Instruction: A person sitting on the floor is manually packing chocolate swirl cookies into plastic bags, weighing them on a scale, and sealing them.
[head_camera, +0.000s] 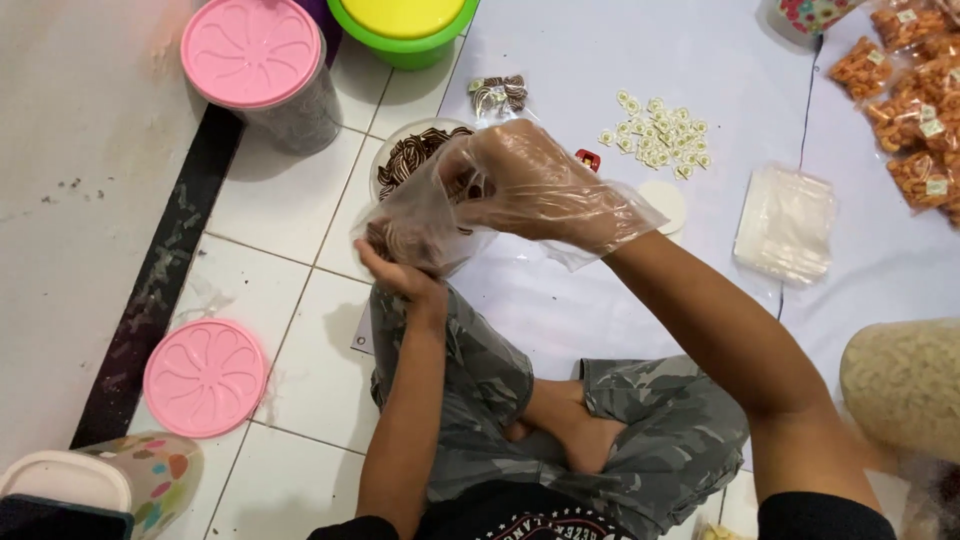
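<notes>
My left hand (395, 268) holds a small clear plastic bag (418, 222) from below, with brown striped snacks inside it. My right hand (520, 180), in a loose clear plastic glove, reaches into the bag's mouth with its fingers bent. Just behind the bag stands an open round container (392, 150) with more brown-and-white striped snacks. I sit cross-legged on the tiled floor in camouflage trousers.
A filled small bag (499, 93), small square labels (659, 132), a white round lid (666, 203) and a stack of empty clear bags (786, 222) lie on a white sheet. Orange snack packs (915, 90) at right. Pink-lidded jar (262, 68), loose pink lid (204, 377), green tub (402, 28).
</notes>
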